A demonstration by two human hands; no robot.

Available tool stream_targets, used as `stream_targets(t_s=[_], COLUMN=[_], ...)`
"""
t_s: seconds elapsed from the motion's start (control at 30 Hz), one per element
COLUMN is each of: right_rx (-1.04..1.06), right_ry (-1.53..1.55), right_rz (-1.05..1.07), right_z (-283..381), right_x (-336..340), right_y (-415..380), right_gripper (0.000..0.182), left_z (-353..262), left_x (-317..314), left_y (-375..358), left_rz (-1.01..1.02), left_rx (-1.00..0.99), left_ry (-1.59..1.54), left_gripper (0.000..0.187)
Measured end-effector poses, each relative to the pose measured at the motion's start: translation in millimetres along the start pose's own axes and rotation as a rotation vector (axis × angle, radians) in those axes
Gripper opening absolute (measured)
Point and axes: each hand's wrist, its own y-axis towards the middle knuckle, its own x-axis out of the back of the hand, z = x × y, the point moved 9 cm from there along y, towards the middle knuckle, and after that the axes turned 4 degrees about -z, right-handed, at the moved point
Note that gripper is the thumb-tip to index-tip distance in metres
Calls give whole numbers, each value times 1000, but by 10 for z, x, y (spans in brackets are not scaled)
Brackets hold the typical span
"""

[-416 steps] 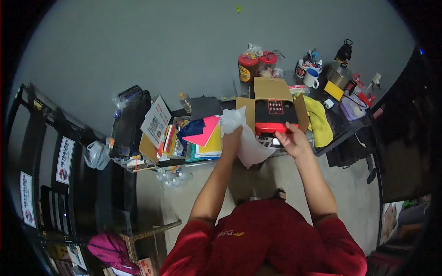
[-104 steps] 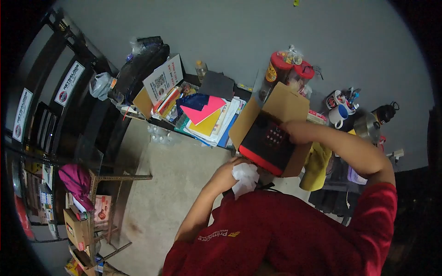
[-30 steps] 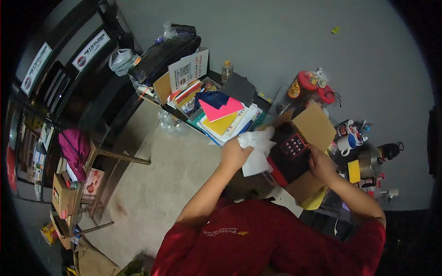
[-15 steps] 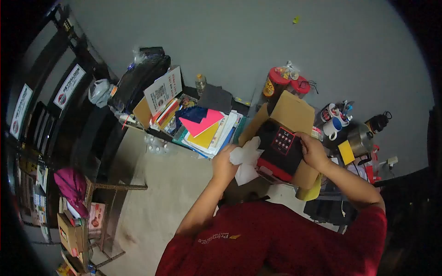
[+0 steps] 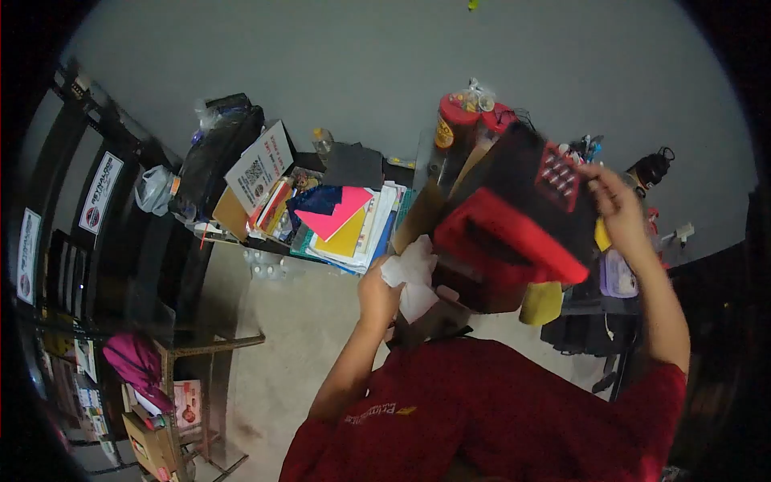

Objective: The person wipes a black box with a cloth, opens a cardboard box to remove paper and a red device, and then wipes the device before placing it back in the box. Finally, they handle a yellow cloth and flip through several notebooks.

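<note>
My right hand [image 5: 617, 210] grips the edge of a black-and-red box [image 5: 506, 189], near its panel of small round pictures. This box is raised and tilted, its red side facing me. Beneath and behind it stands an open cardboard box [image 5: 419, 215], mostly hidden by the raised one. My left hand [image 5: 376, 299] is closed on crumpled white tissue paper [image 5: 414, 279], beside the cardboard box's left flap.
Papers and a pink sheet [image 5: 347, 215] lie on the desk to the left, near a QR-code sign [image 5: 259, 167]. Red-lidded jars [image 5: 459, 112] stand behind the boxes. A yellow item [image 5: 541, 304] hangs at the desk's front. Shelving [image 5: 104, 265] lines the far left.
The black-and-red box has come up out of the cardboard box and tilted, with my right hand rising alongside. My left hand has shifted slightly left and down, still holding the tissue paper.
</note>
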Motion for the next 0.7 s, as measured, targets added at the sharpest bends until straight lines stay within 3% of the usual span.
stream_targets(t_s=[0.03,0.1,0.13,0.2,0.23,0.3,0.37,0.4,0.47,0.53,0.63,0.7], right_rx=[-3,-45,-84,-117,-139,-138,-130,-117,-98,-128,-94,-77], right_ry=[-91,-132,-81,-49,-16,-20,-21,-1,20,8,54,166], right_rz=[-45,-139,-189,-233,-282,-272,-266,-251,-243,-162,-131,-54], right_z=[57,-6,-111,-275,-327,-323,-323,-327,-280,-199,-85,-159], right_x=[208,613,794,1038,1133,1181,1194,1164,1104,896,503,149], right_y=[1,-36,-79,-131,-157,-193,-214,-212,-189,-154,-148,-148], right_gripper=[24,23,23,23,23,23,23,22,22,21,21,20], left_z=[10,59,-159,-648,-848,-1029,-1116,-1060,-908,-979,-1063,-1054], left_x=[32,249,322,494,387,66,-297,-427,-684,-507,-19,350], left_y=[-13,-42,-32,15,68,96,251,227,228,149,128,107], left_rz=[11,-94,-82,-148,-69,-24,196,195,210,232,110,-175], left_rx=[-1,106,107,166,-59,-314,-22,-28,-125,-154,-198,-269], left_ry=[6,-277,-274,-554,-335,-310,-215,-210,174,52,-167,75], left_gripper=[35,34,34,32,32,29,38,38,52,61,46,27])
